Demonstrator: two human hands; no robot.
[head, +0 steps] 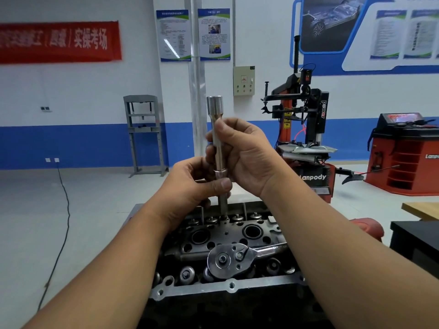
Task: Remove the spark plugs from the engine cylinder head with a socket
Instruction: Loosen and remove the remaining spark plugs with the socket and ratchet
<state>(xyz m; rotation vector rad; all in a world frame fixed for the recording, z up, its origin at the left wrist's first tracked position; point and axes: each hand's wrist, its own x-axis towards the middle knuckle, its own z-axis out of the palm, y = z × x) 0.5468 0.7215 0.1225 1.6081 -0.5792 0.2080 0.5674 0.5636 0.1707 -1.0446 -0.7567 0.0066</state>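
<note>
Head view: cylinder head [273, 230] foreground, workshop floor [78, 200] behind.

Ratchet [237, 256] lying across cylinder head [213, 236] at lower centre, both hands and upright socket [217, 138] above it, open floor [71, 198] at left

both hands raised above cylinder head [228, 236]. right hand [240, 155] gripping upper shaft of long socket [215, 119], held upright, wide end on top. left hand [190, 184] pinching lower rod [222, 205] just under socket collar. ratchet wrench [237, 256] lying across head, near edge. tyre changer [306, 129] behind, well apart.
</note>
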